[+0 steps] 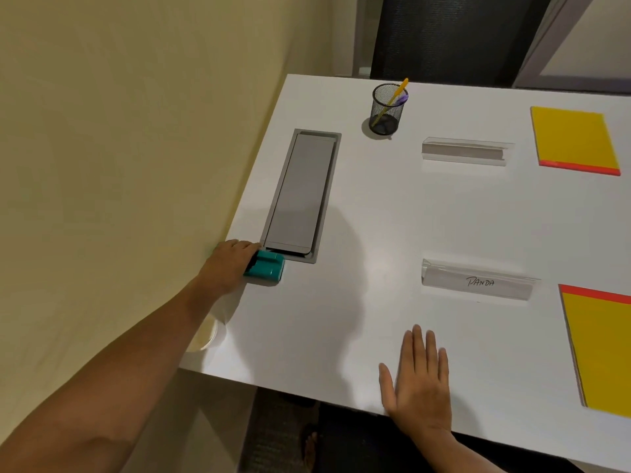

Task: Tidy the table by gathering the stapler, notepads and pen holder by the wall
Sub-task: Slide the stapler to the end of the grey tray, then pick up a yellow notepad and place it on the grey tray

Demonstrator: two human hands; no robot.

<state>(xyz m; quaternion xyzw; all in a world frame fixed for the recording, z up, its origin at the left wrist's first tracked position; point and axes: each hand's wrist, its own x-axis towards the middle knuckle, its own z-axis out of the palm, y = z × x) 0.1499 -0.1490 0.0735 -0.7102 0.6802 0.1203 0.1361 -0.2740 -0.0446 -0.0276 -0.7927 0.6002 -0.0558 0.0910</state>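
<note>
Notepads: two yellow ones, the near notepad [601,349] and far notepad [575,139], lie on the desk [375,216] well right of the right hand [418,380], whose fingers [421,346] rest flat and straight; the pen holder [387,109] stands far beyond them. The teal stapler [268,266] sits at the wall [119,148] edge, gripped by the left hand [228,264]. Judged: release it squarely, clear of the cable hatch [300,196].
</note>
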